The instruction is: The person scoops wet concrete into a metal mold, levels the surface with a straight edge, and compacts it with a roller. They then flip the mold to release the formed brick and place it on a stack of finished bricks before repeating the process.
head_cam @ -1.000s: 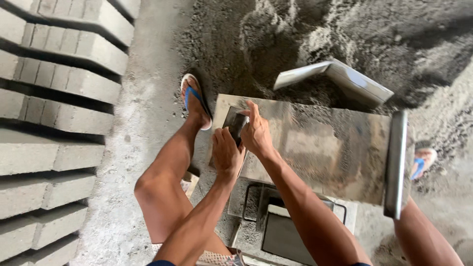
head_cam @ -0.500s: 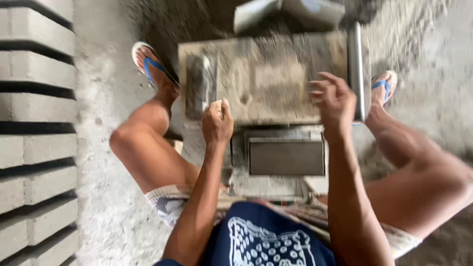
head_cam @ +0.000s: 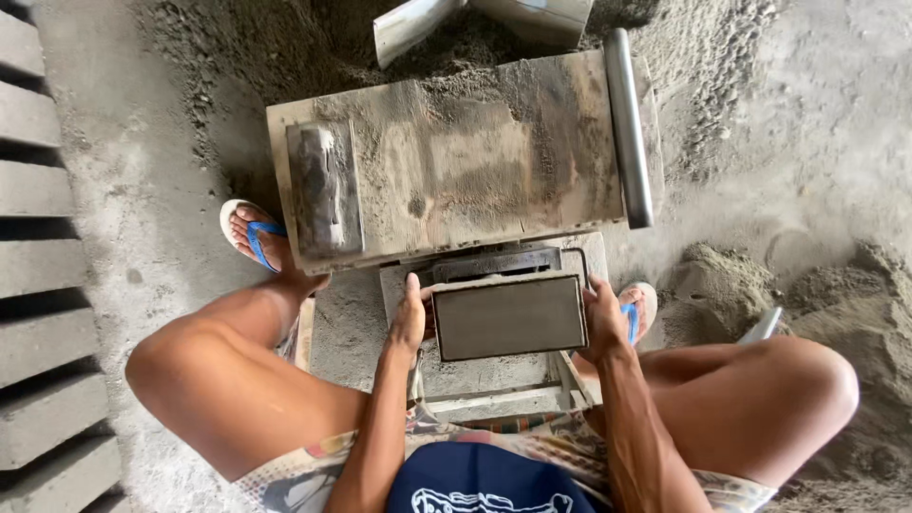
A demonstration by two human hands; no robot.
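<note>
Gripping grey-filled mould box two-handed

Blue-strapped flip-flops, grey block, dusty grey-brown board, navy white-printed shirt, grey sand.

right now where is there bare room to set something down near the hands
Bare patches: the board between the trowel and the pipe, and floor beside the block rows. Crowded: left hand and right hand flank the tray.

1 head-worn view, looking steeply down, close over the hands, worktable just ahead
</note>
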